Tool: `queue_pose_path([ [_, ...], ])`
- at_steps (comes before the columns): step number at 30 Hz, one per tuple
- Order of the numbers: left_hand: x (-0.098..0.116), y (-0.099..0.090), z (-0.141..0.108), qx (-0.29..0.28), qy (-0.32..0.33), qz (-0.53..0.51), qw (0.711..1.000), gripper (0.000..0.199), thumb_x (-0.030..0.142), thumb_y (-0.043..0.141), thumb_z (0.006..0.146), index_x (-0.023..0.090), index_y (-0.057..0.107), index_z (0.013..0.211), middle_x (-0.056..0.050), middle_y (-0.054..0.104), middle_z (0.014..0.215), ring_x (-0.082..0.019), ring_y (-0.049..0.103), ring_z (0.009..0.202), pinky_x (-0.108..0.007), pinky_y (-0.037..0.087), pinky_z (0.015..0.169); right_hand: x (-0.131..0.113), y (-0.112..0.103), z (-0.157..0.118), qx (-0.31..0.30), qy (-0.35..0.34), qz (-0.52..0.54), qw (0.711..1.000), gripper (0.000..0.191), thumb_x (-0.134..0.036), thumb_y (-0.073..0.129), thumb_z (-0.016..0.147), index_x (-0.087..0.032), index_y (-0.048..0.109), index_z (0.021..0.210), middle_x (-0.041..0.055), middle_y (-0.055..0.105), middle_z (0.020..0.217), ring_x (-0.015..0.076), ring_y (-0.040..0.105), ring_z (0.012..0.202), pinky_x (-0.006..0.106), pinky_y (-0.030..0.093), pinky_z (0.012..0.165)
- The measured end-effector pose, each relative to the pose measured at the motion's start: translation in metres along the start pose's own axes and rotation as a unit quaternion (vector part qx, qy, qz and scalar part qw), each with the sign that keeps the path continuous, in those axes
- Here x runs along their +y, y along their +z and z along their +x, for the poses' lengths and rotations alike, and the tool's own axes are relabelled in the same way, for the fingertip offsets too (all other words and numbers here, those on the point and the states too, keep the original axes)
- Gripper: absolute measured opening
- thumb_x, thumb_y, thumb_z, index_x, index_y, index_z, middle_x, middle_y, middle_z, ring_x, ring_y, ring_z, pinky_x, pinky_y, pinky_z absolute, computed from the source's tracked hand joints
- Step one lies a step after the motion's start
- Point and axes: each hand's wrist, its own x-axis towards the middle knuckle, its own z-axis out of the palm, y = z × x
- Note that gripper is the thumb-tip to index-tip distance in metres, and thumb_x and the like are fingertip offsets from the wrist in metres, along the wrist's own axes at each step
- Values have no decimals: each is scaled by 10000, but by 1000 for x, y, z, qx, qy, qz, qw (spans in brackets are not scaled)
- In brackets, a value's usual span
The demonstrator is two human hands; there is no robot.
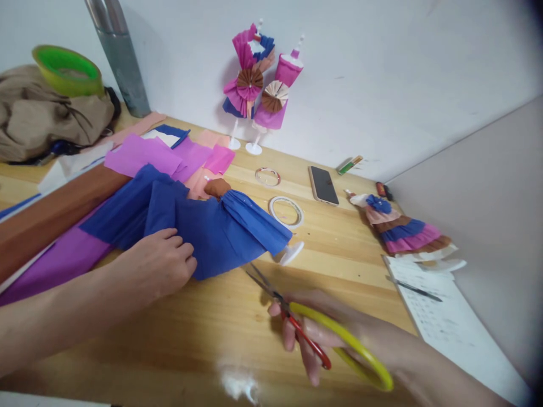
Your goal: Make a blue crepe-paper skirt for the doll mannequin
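A wooden table point(369, 243) spans the view; the blue sheet point(201, 237) lies centre-left on it. At right, a white paper point(449, 325) bears handwriting too small to read. A grey flask point(125, 70), its contents hidden, stands by the wall. The left hand point(163, 257) rests curled on the sheet; whether it pinches the sheet, I cannot tell. The right hand point(320, 333) grips yellow-and-red scissors point(311, 343), blades slightly parted near the sheet's lower edge. A black pen point(418, 290) lies across the paper.
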Motion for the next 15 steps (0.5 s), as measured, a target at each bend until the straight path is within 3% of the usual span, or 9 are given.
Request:
queue_pose_path([
  [1,-1,-2,0,-13,-2,-9,1000,187,30,654,731,186,620,634,-19,625,606,-195,596,589,-364,457,723,-5,-5,-1,-58,35,10,998,636,-706,702,605,-175,644,949,52,652,768,120,611,429,210,372,439],
  [3,-4,-6,0,-40,-9,-29,999,191,14,641,737,187,633,654,-15,639,629,-196,606,604,-350,459,699,-12,-12,-1,-94,60,26,993,596,-675,694,654,-185,614,983,33,633,809,98,609,452,205,393,471],
  [7,-7,-13,2,-93,-22,-71,993,186,19,618,753,191,673,712,-17,674,696,-213,638,659,-345,473,692,-10,-14,7,-61,50,30,996,527,-656,641,729,-183,606,959,16,606,783,68,567,447,191,381,447],
  [10,-7,-17,5,-122,-31,-91,988,192,15,614,748,192,684,716,-22,688,713,-225,654,679,-348,487,695,-8,-7,15,-39,60,49,996,499,-641,638,725,-166,613,875,-18,560,674,37,454,378,174,350,391],
  [15,-8,-16,5,-126,-39,-117,984,194,-3,622,716,184,673,709,-28,692,706,-246,664,677,-371,518,690,-14,1,22,-15,67,73,995,517,-672,651,676,-181,565,814,-61,495,599,21,355,362,156,342,351],
])
